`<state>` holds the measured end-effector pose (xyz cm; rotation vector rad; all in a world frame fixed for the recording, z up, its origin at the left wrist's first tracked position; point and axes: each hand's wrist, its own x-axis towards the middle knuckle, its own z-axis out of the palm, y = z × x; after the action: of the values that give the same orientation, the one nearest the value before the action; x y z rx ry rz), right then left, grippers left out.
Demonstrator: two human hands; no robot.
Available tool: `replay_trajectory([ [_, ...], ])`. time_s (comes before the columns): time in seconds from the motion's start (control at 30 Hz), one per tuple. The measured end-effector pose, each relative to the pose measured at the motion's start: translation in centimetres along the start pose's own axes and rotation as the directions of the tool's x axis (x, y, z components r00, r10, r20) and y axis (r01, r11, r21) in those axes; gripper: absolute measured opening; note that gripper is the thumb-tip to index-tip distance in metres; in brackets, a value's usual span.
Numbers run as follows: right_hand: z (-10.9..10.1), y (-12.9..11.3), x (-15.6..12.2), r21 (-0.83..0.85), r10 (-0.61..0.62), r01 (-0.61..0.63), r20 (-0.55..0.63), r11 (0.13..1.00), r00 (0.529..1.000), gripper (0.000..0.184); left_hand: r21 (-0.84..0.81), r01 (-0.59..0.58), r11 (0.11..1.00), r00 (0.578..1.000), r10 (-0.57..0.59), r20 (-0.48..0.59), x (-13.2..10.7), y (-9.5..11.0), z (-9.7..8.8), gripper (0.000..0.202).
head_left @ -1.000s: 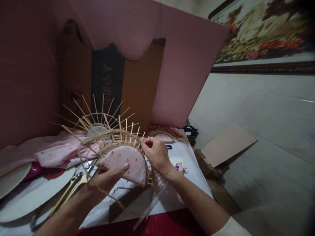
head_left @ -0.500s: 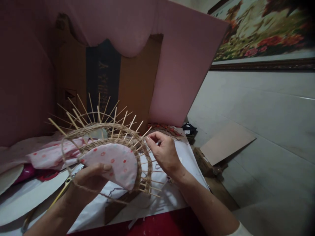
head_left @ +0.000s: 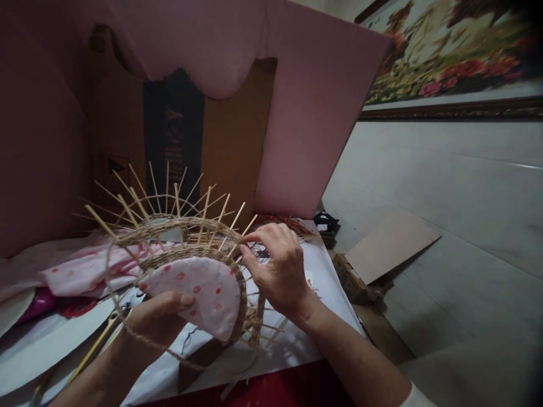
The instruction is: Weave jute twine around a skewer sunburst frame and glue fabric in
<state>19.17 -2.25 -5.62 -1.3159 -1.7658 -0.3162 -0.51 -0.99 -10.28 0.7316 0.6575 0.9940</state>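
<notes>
A half-made woven basket has thin wooden sticks fanning outward and bands of brown twine wound through them. Its base is covered in pale pink cloth with red flower prints. My left hand grips the base, thumb pressed on the cloth and the other fingers hidden beneath. At the basket's right side, my right hand pinches the outer twine band between thumb and forefinger near a stick. A loose length of twine hangs from the basket's left side and loops over my left wrist.
Pink flowered fabric lies left on the white-covered table, with yellow-handled scissors nearer me. Behind stand a cardboard box and a pink panel. A flat cardboard sheet leans at the right wall.
My right hand has moved slightly left and closed onto the outer twine band. The basket has turned a little, its sticks shifting right at the near side. My left hand keeps its hold.
</notes>
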Motion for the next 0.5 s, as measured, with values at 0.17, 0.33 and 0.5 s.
replay_trajectory([
  [0.17,0.21,-0.06,-0.07,-0.04,0.002,-0.003,-0.026,0.999,1.0,0.005,0.001,-0.002,1.0,1.0,0.002,0.026,-0.33,0.03,0.57,0.044],
  [0.33,0.21,-0.09,-0.09,-0.042,0.02,-0.021,-0.035,0.999,0.999,0.005,-0.003,-0.002,1.0,0.999,0.002,0.052,-0.16,-0.15,0.23,0.043],
  [0.5,0.37,-0.07,-0.13,-0.042,0.04,-0.042,-0.04,0.998,0.998,0.005,-0.029,-0.01,1.0,1.0,0.011,0.025,-0.52,0.03,0.74,0.025],
])
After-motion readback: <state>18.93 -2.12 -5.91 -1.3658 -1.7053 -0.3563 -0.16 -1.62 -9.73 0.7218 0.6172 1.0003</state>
